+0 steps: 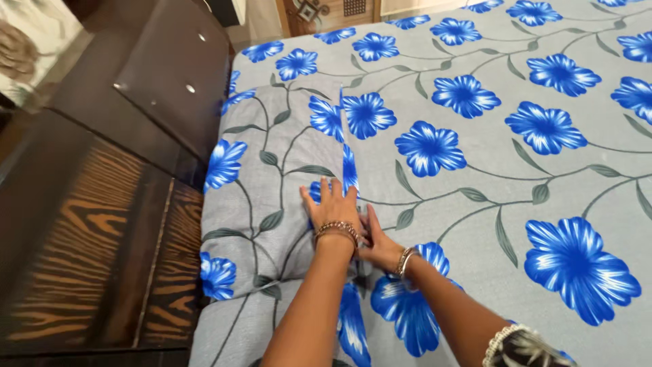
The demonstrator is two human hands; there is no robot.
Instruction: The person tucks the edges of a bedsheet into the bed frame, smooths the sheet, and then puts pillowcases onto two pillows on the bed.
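A grey bedsheet [489, 170] printed with large blue flowers covers the bed. A pillow [272, 183] in the same fabric lies at the bed's left side, its inner edge forming a straight fold line. My left hand [331, 206] lies flat with fingers spread on the pillow's inner edge, a beaded bracelet on the wrist. My right hand [377, 241] sits just beside it, fingers tucked against the left wrist and partly hidden, pressing where pillow and sheet meet. Neither hand holds anything I can make out.
A dark wooden headboard [88, 258] with a striped grain runs along the left. Behind it stands a dark cabinet [170, 75] with small round studs. A carved wooden door [319, 13] shows at the top.
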